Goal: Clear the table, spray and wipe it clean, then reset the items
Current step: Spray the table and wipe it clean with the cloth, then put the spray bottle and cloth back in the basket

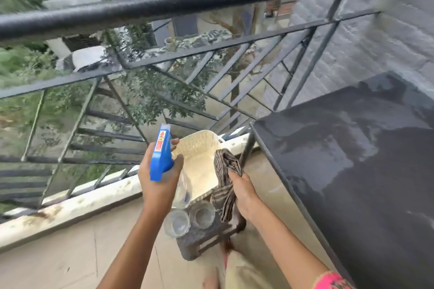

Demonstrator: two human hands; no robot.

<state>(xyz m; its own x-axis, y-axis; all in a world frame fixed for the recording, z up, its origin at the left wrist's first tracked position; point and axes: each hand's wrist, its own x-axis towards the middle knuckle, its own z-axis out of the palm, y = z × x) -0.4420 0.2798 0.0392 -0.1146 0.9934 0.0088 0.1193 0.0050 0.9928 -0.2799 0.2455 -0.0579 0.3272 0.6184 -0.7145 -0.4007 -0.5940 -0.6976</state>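
Note:
My left hand [157, 179] grips a clear spray bottle by its blue trigger head [161, 155]; the bottle body [183, 191] hangs down below the hand. My right hand [243, 195] holds a brown striped cloth [226, 176] bunched in its fingers. Both hands hover over a cream plastic basket [199, 162] that sits on a dark low stool [206, 239]. Two clear glasses [176, 223] [202, 214] stand on the stool in front of the basket. The dark table [352, 159] at the right shows wet streaks on its top.
A black metal balcony railing [164, 4] runs across the view, with trees and buildings beyond. A pale curb [70, 206] lines the floor under the railing. A grey brick wall [387, 37] stands behind the table. My leg shows at the bottom.

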